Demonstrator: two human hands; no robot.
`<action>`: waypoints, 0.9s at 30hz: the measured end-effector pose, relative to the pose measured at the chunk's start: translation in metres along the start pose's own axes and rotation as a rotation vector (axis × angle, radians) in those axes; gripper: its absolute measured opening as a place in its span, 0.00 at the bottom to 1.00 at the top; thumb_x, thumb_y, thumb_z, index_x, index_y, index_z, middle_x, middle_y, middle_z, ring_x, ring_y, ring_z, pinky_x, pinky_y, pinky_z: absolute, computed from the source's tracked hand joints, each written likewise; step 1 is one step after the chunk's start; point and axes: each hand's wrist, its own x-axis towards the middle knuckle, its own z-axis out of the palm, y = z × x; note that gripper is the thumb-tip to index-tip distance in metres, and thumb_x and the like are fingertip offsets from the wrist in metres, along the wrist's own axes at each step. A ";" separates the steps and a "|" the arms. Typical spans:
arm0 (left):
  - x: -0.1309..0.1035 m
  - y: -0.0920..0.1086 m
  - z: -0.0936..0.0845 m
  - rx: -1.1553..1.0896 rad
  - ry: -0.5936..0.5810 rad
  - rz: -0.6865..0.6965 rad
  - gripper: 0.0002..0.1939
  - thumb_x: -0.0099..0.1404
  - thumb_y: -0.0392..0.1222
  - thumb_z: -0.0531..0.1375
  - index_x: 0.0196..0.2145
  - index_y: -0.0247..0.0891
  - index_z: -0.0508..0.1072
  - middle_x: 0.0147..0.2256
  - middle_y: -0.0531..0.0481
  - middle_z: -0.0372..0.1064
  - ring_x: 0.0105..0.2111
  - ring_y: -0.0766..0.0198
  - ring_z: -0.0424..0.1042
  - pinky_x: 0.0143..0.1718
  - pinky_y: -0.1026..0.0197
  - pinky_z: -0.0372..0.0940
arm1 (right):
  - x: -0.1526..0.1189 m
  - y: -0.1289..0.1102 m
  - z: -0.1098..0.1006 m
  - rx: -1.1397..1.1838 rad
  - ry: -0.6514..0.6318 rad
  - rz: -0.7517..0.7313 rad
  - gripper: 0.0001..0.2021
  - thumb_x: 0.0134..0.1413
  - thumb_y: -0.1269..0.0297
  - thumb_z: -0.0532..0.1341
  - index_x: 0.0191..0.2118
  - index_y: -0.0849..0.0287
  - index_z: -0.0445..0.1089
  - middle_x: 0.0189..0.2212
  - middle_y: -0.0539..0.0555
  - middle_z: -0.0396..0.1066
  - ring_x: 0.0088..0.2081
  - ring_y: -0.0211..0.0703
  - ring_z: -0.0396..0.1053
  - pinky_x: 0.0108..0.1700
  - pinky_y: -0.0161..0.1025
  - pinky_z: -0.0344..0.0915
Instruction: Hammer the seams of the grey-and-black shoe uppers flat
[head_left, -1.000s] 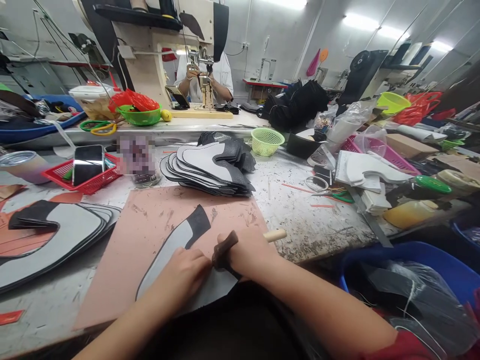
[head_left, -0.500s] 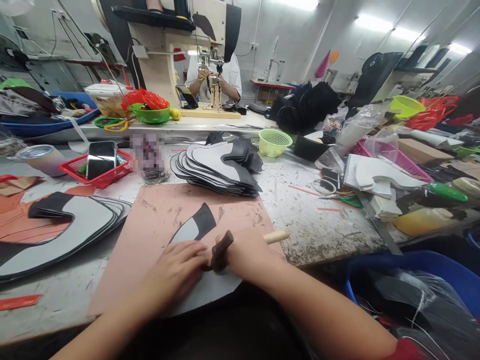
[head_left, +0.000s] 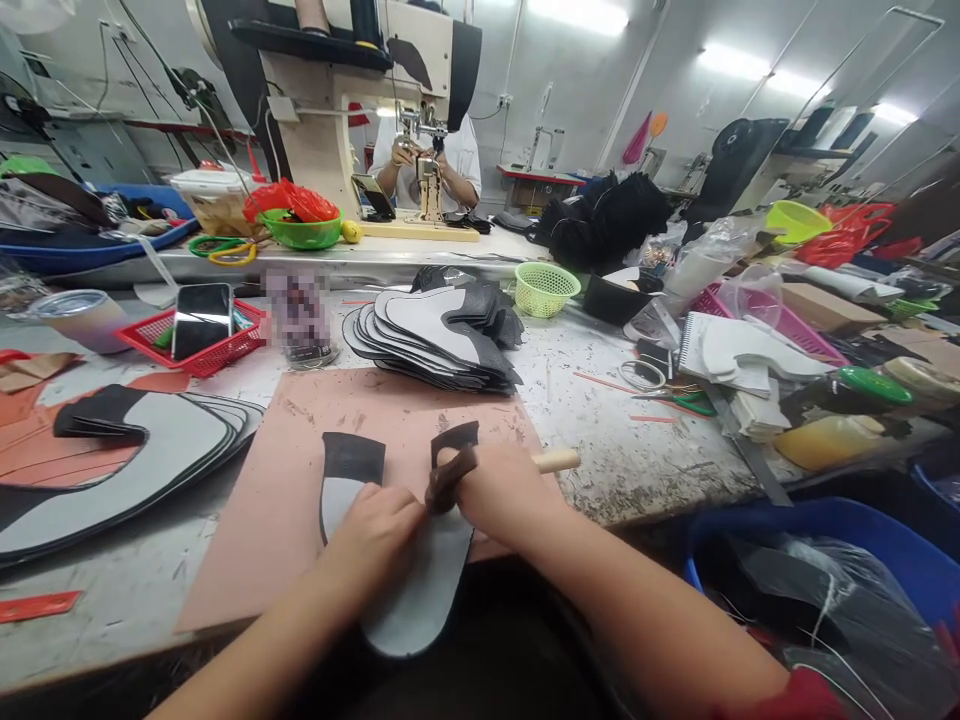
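A curved grey piece with black ends lies on the pink board, its rounded part reaching over the near edge. My left hand rests on the piece, its fingers bent together at the inner curve. Beside it, my right hand is closed round a hammer, whose dark head is over the inner edge of the piece and whose pale wooden handle sticks out to the right. Behind the board sits a stack of similar grey and black pieces.
More stacked pieces lie at the left. Behind are a red basket with a phone, a green basket and a sewing machine, where a person works. A blue tub stands at the lower right.
The curved piece has turned, so both black ends now point away from me. My left hand has shifted with it. The hammer has moved slightly up in my right hand.
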 end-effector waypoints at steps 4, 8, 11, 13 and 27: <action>-0.002 0.000 0.000 0.014 -0.049 0.026 0.16 0.61 0.23 0.48 0.36 0.39 0.71 0.30 0.51 0.67 0.30 0.63 0.65 0.33 0.59 0.51 | 0.002 0.003 0.003 -0.022 -0.020 -0.010 0.09 0.49 0.73 0.55 0.32 0.58 0.72 0.26 0.55 0.73 0.31 0.46 0.72 0.29 0.36 0.60; -0.007 -0.007 -0.006 -0.041 -0.069 0.039 0.13 0.62 0.26 0.50 0.34 0.38 0.71 0.30 0.51 0.67 0.32 0.64 0.66 0.33 0.60 0.50 | 0.001 -0.001 0.003 -0.003 -0.008 -0.049 0.09 0.49 0.72 0.55 0.33 0.58 0.72 0.27 0.54 0.74 0.30 0.45 0.72 0.28 0.35 0.58; -0.009 -0.012 -0.009 -0.027 -0.094 0.060 0.15 0.63 0.26 0.50 0.38 0.42 0.72 0.31 0.51 0.67 0.32 0.63 0.65 0.34 0.60 0.50 | 0.001 -0.004 0.002 -0.007 -0.081 -0.049 0.08 0.48 0.72 0.56 0.31 0.58 0.73 0.25 0.54 0.73 0.29 0.46 0.71 0.27 0.36 0.58; -0.008 -0.015 -0.013 -0.062 -0.135 0.058 0.18 0.61 0.25 0.50 0.40 0.43 0.71 0.32 0.52 0.67 0.33 0.64 0.65 0.35 0.60 0.51 | 0.002 -0.006 0.002 0.000 -0.039 -0.023 0.09 0.49 0.72 0.56 0.32 0.57 0.73 0.25 0.54 0.73 0.29 0.46 0.71 0.27 0.35 0.58; -0.019 -0.031 -0.033 -0.198 -0.204 0.105 0.20 0.49 0.25 0.56 0.38 0.41 0.72 0.36 0.50 0.69 0.38 0.60 0.65 0.41 0.60 0.57 | 0.012 -0.023 0.010 0.015 -0.029 -0.101 0.09 0.50 0.72 0.55 0.32 0.58 0.72 0.27 0.54 0.74 0.29 0.44 0.71 0.26 0.35 0.56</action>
